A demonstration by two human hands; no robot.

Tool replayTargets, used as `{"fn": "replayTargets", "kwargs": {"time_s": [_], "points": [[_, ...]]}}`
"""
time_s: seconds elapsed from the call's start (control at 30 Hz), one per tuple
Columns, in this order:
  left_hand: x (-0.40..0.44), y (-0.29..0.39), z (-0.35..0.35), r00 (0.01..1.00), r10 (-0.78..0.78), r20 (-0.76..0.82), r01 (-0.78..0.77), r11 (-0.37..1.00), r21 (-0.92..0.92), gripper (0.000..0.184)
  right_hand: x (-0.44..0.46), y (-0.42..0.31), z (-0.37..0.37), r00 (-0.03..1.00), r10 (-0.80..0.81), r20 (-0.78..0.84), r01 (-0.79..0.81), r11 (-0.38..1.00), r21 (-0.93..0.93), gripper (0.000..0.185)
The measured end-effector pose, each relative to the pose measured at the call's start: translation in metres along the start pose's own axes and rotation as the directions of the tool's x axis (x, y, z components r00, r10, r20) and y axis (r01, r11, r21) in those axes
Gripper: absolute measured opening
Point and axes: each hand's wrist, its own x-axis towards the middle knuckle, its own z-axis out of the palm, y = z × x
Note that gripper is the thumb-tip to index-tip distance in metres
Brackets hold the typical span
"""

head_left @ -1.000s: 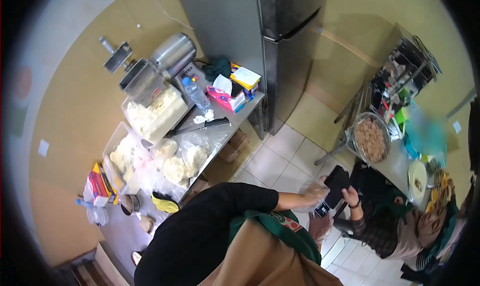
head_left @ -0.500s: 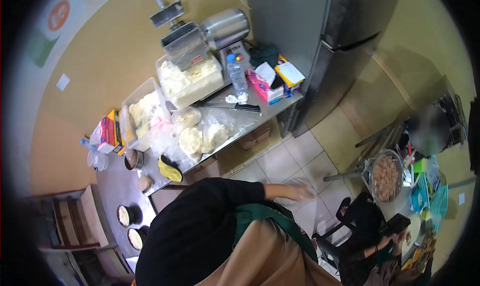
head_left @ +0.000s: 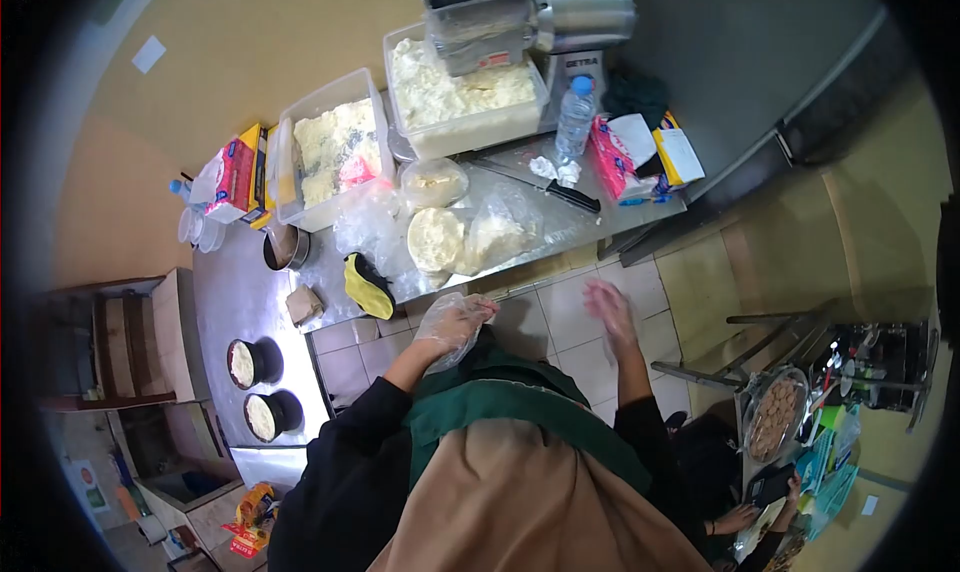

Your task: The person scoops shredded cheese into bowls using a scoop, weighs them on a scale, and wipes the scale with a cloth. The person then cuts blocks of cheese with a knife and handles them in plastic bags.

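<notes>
Glove (head_left: 436, 324) of clear plastic sits loose on left hand (head_left: 468, 317), fingers half curled; can't tell if it pinches anything; right hand (head_left: 612, 310) is empty, fingers spread, palm open; both are in front of the body, off the tabletop (head_left: 220, 272), probably to keep the fingers clean or settle the plastic.

Nearest things are on the tabletop edge: bagged white lumps (head_left: 436, 240), likely bagged to keep them apart and covered, and a yellow-black pouch (head_left: 369, 290) beside them; large tub (head_left: 475, 132) of white mix sits under the machine (head_left: 580, 14), presumably to catch what falls; second tub (head_left: 286, 177) is beside it, likely for ready access; knife (head_left: 572, 196) lies flat, handle near the tabletop edge, easy to grab; bottle (head_left: 575, 122) stands behind it, out of the working strip; two filled tins are apart at the left end, likely to leave room.

Versus the earlier frame: view has swung right; only one of the wearer's hands showed, now both do; the stretched-out arm is back near the body; bags, knife and bottle look unmoved on the tabletop; co-worker's hand (head_left: 738, 518) is still by the dark device (head_left: 769, 485); orange packet (head_left: 254, 512) now shows at lower left.
</notes>
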Motion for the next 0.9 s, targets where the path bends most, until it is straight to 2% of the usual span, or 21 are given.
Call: {"fn": "replayTargets", "kwargs": {"time_s": [0.1,0.13,0.17,0.2,0.23,0.27,0.3,0.37,0.4,0.43,0.47,0.5,0.53,0.57,0.63,0.67,0.7,0.73,0.77,0.83,0.9], "points": [[0.005,-0.006,-0.027,0.998,-0.004,-0.067,0.005,1.0,0.023,0.02,0.085,-0.022,0.057,0.983,-0.142,0.118,0.174,0.926,-0.335,0.027],[0.004,0.009,-0.035,0.998,-0.013,-0.057,0.02,0.994,0.112,0.024,0.106,-0.031,0.072,0.973,-0.166,0.157,0.223,0.845,-0.485,0.028],[0.003,0.024,-0.042,0.998,-0.016,-0.061,0.022,0.995,0.096,0.024,0.124,-0.039,0.084,0.962,-0.181,0.202,0.269,0.738,-0.618,0.028],[0.003,0.039,-0.047,0.997,-0.058,-0.049,0.065,0.983,0.17,0.027,0.14,-0.045,0.094,0.963,-0.169,0.21,0.265,0.734,-0.626,0.028],[0.003,0.048,-0.052,0.994,-0.1,-0.038,0.107,0.964,0.245,0.03,0.155,-0.048,0.103,0.954,-0.068,0.291,0.264,0.648,-0.714,0.03],[0.005,0.052,-0.057,0.985,-0.172,0.008,0.168,0.969,0.18,0.035,0.166,-0.051,0.111,0.934,0.038,0.356,0.278,0.55,-0.788,0.032],[0.01,0.046,-0.061,0.985,-0.17,0.007,0.166,0.972,0.168,0.035,0.178,-0.05,0.118,0.932,0.044,0.359,0.279,0.541,-0.793,0.032],[0.02,0.028,-0.063,0.999,-0.007,0.049,-0.002,0.983,0.181,0.038,0.199,-0.035,0.124,0.833,0.314,0.456,0.208,0.586,-0.783,0.044],[0.026,0.022,-0.066,0.994,-0.025,0.11,-0.003,0.97,0.245,0.043,0.204,-0.03,0.127,0.823,0.328,0.463,0.213,0.578,-0.788,0.044],[0.03,0.02,-0.068,0.995,-0.027,0.098,0.003,0.973,0.232,0.043,0.206,-0.028,0.13,0.798,0.351,0.489,0.32,0.442,-0.838,0.048],[0.034,0.018,-0.069,0.99,0.022,0.138,-0.063,0.953,0.298,0.043,0.209,-0.027,0.133,0.773,0.375,0.511,0.423,0.296,-0.856,0.052],[0.04,0.017,-0.068,0.981,0.069,0.182,-0.132,0.923,0.362,0.042,0.214,-0.028,0.134,0.768,0.379,0.517,0.431,0.291,-0.854,0.052],[0.042,0.024,-0.064,0.994,-0.015,0.112,-0.025,0.935,0.353,0.037,0.219,-0.029,0.135,0.707,0.394,0.587,0.48,0.342,-0.808,0.056],[0.044,0.04,-0.066,0.995,-0.016,0.103,-0.021,0.939,0.344,0.037,0.223,-0.03,0.134,0.638,0.41,0.652,0.52,0.394,-0.757,0.06],[0.048,0.065,-0.069,0.939,-0.266,0.219,0.154,0.893,0.422,0.032,0.235,-0.027,0.134,0.611,0.497,0.617,0.48,0.388,-0.787,0.067],[0.053,0.051,-0.067,0.939,-0.274,0.208,0.172,0.897,0.406,0.032,0.24,-0.026,0.135,0.586,0.569,0.578,0.435,0.381,-0.816,0.074],[0.057,0.025,-0.066,0.963,-0.057,0.262,-0.07,0.891,0.448,0.031,0.242,-0.024,0.136,0.564,0.583,0.586,0.442,0.386,-0.81,0.074],[0.056,0.018,-0.065,0.933,0.155,0.325,-0.303,0.825,0.476,0.03,0.243,-0.024,0.134,0.52,0.637,0.569,0.339,0.457,-0.822,0.077],[0.055,0.013,-0.062,0.939,0.144,0.312,-0.285,0.834,0.473,0.03,0.245,-0.024,0.133,0.473,0.685,0.554,0.228,0.512,-0.828,0.08],[0.059,0.009,-0.057,0.972,0.15,0.182,-0.207,0.913,0.352,0.026,0.243,-0.017,0.134,0.462,0.693,0.554,0.219,0.516,-0.828,0.082],[0.059,0.01,-0.055,0.975,0.134,0.178,-0.195,0.897,0.396,0.026,0.241,-0.012,0.134,0.455,0.697,0.554,0.211,0.52,-0.828,0.084]]}}
